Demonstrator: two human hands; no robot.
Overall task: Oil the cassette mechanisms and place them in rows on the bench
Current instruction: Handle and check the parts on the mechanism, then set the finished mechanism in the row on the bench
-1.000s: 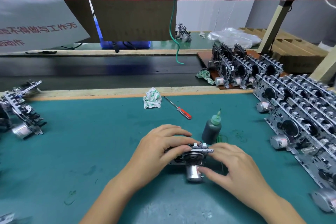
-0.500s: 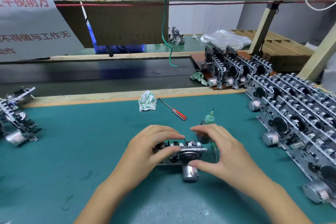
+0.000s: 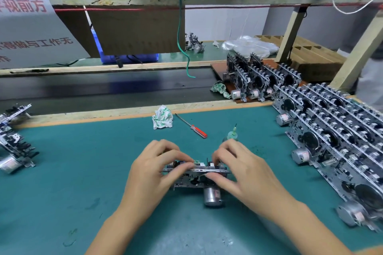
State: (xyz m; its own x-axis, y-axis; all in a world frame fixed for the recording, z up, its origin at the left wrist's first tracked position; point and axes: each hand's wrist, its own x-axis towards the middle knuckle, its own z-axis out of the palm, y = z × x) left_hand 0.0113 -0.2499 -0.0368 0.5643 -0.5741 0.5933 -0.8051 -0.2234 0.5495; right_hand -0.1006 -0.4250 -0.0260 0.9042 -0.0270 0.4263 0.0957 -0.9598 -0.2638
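Since earlier frame: right hand (image 3: 246, 174) moved from oil bottle (image 3: 231, 135) onto cassette mechanism (image 3: 198, 174), centre of frame on green desk (image 3: 83, 161). Left hand (image 3: 153, 174) fingers curled, pinching mechanism's left end; right fingers curled, gripping right end. Finished rows (image 3: 331, 130) at right.

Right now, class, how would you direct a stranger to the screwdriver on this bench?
Start at the green bench mat and look to its far edge, beside the crumpled rag. The screwdriver lies flat there: a thin metal shaft with the only red handle around.
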